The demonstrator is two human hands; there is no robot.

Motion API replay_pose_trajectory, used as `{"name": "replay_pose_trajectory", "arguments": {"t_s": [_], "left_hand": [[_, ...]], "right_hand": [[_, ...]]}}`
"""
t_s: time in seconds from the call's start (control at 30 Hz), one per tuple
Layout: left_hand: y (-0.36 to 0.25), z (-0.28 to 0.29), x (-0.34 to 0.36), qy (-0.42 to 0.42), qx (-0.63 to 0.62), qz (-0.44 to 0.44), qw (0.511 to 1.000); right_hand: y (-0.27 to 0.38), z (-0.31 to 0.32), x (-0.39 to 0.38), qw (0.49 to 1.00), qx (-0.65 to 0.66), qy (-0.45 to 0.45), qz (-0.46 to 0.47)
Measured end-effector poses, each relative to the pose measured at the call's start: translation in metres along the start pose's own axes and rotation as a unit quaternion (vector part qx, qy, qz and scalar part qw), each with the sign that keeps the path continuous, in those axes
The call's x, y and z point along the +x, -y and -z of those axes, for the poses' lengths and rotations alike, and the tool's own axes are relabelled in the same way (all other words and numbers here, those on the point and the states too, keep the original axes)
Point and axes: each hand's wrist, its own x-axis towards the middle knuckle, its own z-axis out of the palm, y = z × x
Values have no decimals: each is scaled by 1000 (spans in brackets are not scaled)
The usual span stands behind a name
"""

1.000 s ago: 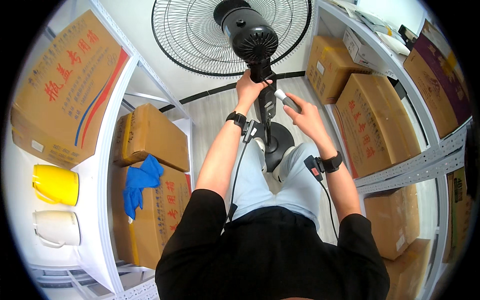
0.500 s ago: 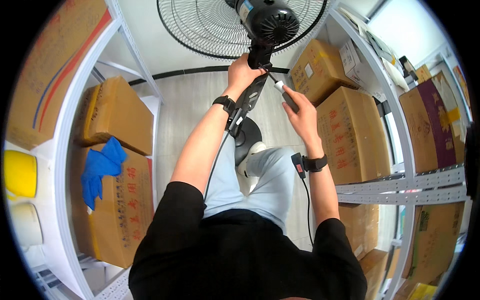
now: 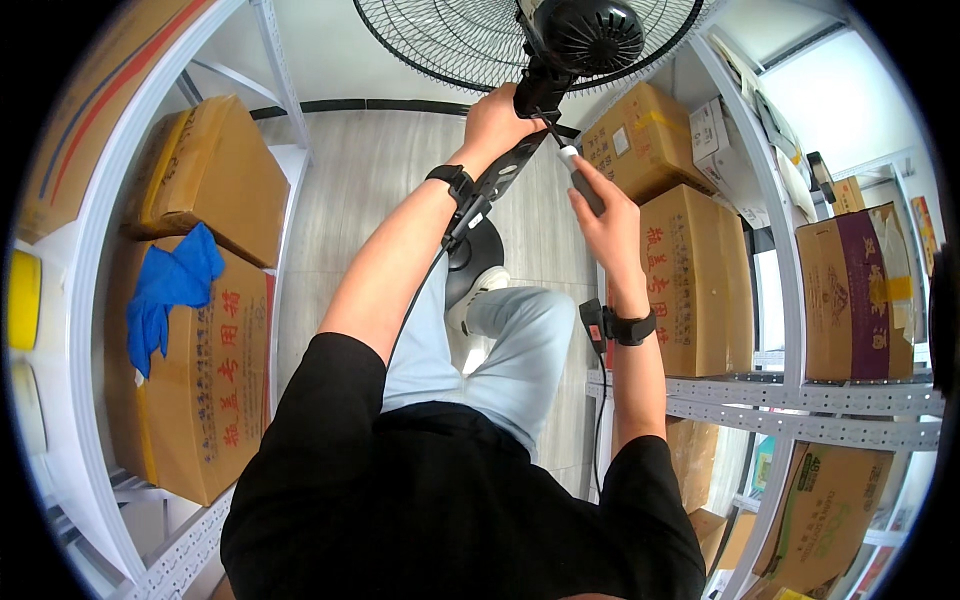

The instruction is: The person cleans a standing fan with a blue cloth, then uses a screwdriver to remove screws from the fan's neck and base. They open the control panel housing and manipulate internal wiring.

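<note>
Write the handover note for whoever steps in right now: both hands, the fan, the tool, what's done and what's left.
Left hand: gripping the neck of the black pedestal fan, just under the motor housing.
Right hand: closed on a screwdriver, tip pointed at the neck joint.
Fan stands upright on its round base by the person's foot, between shelves of cardboard boxes.
Done: cannot tell.
Left: the work at the neck joint seems unfinished.

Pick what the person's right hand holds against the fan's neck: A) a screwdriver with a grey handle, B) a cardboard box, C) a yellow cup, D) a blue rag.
A: the right hand has its grip closed on a screwdriver with a grey handle, its thin shaft reaching to the neck of the black fan, which the left hand steadies.
</note>
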Motion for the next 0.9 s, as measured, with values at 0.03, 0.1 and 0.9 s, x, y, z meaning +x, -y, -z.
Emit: {"name": "replay_pose_trajectory", "arguments": {"t_s": [0.03, 0.1, 0.9], "left_hand": [[-3, 0, -1, -3, -4, 0, 1000], [-3, 0, -2, -3, -12, 1, 1000], [20, -6, -8, -56, -100, -112, 987]], "right_hand": [[1, -2, -2, 994, -69, -25, 84], [8, -1, -2, 992, -94, -49, 68], [21, -15, -9, 932, 204, -148, -260]]}}
